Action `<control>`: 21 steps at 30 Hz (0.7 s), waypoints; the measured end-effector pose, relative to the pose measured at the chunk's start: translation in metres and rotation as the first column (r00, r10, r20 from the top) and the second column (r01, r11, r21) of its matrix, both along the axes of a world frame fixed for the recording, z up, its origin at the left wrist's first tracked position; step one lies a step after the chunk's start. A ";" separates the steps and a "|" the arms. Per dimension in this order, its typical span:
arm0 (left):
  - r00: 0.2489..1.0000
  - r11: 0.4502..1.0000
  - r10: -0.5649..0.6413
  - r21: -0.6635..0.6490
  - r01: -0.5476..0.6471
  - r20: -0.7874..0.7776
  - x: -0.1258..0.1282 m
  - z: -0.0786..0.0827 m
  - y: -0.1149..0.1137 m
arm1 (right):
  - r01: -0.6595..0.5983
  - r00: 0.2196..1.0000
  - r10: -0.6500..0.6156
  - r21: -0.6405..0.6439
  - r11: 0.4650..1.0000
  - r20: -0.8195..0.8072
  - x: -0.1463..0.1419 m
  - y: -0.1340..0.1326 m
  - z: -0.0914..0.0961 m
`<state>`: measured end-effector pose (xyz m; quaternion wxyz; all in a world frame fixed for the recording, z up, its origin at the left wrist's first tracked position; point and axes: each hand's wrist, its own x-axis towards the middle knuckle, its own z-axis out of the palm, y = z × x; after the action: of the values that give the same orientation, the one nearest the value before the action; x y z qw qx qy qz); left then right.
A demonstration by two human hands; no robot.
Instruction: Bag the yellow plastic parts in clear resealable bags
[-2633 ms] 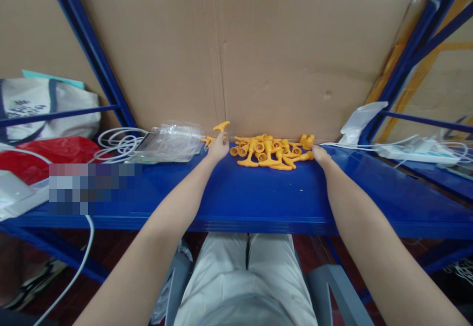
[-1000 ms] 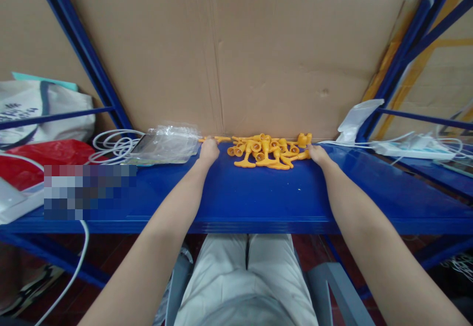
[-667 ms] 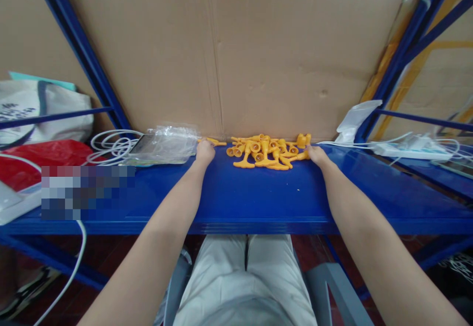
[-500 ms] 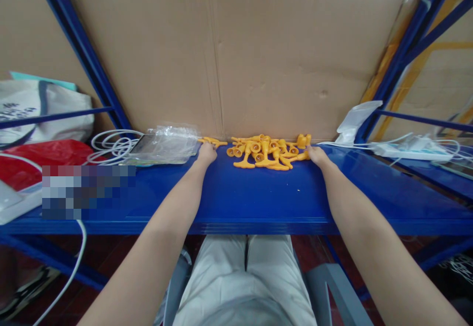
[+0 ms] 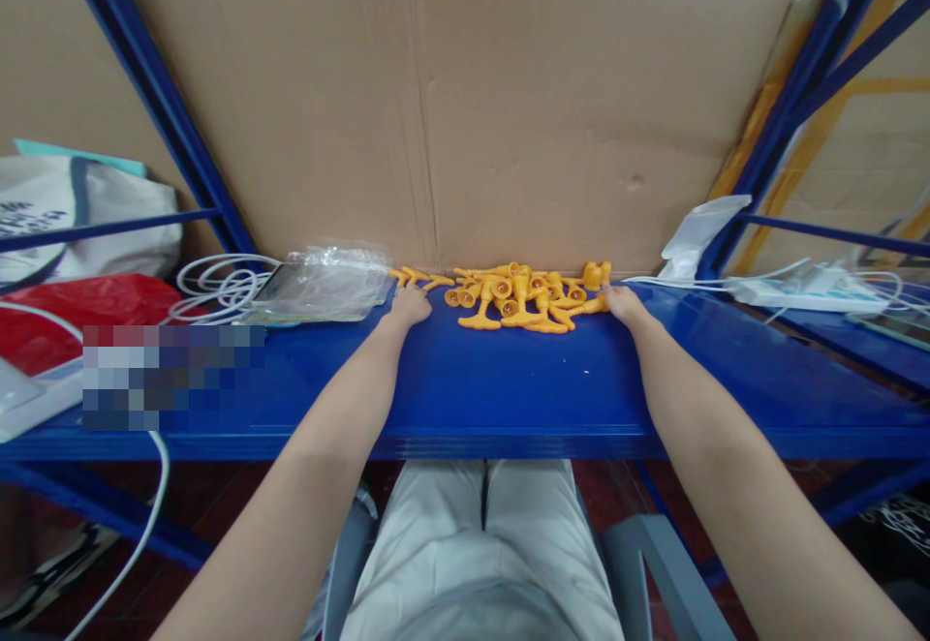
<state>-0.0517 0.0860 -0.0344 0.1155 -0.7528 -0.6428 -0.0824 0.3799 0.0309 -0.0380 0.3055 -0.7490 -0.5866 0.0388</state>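
My left hand (image 5: 412, 304) rests on the blue shelf, fingers apart, just in front of a few yellow T-shaped plastic pieces (image 5: 437, 281) by the cardboard. Its fingertips are close to these pieces, and nothing shows in its grasp. My right hand (image 5: 620, 301) is closed at the outer end of a yellow T-shaped piece (image 5: 587, 308) lying at the right side of a pile. Its fingers are partly hidden. Between my hands lies the pile of yellow T-shaped pieces (image 5: 520, 298), several with round hollow cup ends facing me.
Cardboard (image 5: 552, 118) stands behind the blue shelf (image 5: 501, 389). On the left are clear plastic bags (image 5: 326, 283), a coiled white cable (image 5: 225, 288) and a red bag (image 5: 94, 307). A white power strip (image 5: 806, 294) with cables lies right. Blue posts (image 5: 164, 108) flank the shelf.
My left hand has opened and shifted slightly right, leaving the yellow T-shaped pieces by the cardboard more exposed. My right hand and the pile look nearly the same.
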 end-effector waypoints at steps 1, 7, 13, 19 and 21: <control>1.000 1.000 0.004 -0.010 -0.004 0.002 0.000 0.000 0.000 | 0.008 1.000 -0.008 -0.018 1.000 -0.007 -0.001 0.000 0.001; 1.000 0.997 0.007 -0.079 -0.006 0.009 0.001 0.003 -0.003 | 0.050 0.997 -0.055 -0.079 0.996 -0.059 -0.006 -0.005 0.005; 0.999 0.994 0.025 -0.108 -0.023 0.020 0.004 0.005 -0.006 | 0.035 0.998 -0.037 -0.055 0.998 -0.043 -0.006 -0.005 0.005; 0.994 0.996 -0.079 -0.032 0.081 0.069 0.004 0.001 -0.002 | 0.058 0.993 -0.052 -0.057 0.997 0.102 -0.023 -0.014 0.020; 0.991 0.994 -0.102 -0.023 0.104 0.087 0.003 -0.001 0.000 | 0.035 0.987 -0.030 -0.024 0.999 0.159 -0.031 -0.016 0.026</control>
<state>-0.0485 0.0862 -0.0352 0.0733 -0.7822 -0.6086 -0.1116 0.3484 0.0149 -0.0115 0.2485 -0.7632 -0.5962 -0.0180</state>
